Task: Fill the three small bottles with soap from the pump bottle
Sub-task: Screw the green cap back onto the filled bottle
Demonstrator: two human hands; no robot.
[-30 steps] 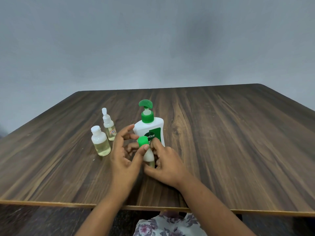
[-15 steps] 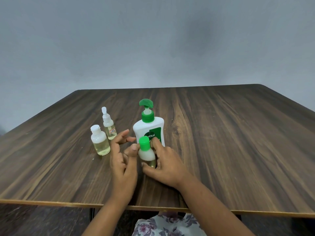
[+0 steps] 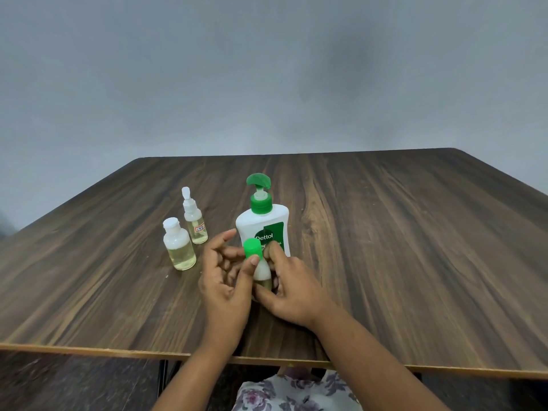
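A white pump bottle (image 3: 264,225) with a green pump head stands upright near the table's middle. Just in front of it is a small bottle (image 3: 262,269) with a green cap (image 3: 252,247). My right hand (image 3: 292,287) holds this small bottle's body, fingers and thumb curled round it. My left hand (image 3: 226,278) pinches the green cap with its thumb and fingers. To the left stand two other small bottles holding yellowish liquid: a white-capped one (image 3: 178,246) and a spray-top one (image 3: 195,222) behind it.
The wooden table (image 3: 400,247) stretches wide to the right and back, with its front edge near my body. A grey wall stands behind it. Floral fabric shows below the table edge.
My left hand's thumb and fingers have shifted round the green cap, as in a twisting motion. The small bottle stays in my right hand at about the same place.
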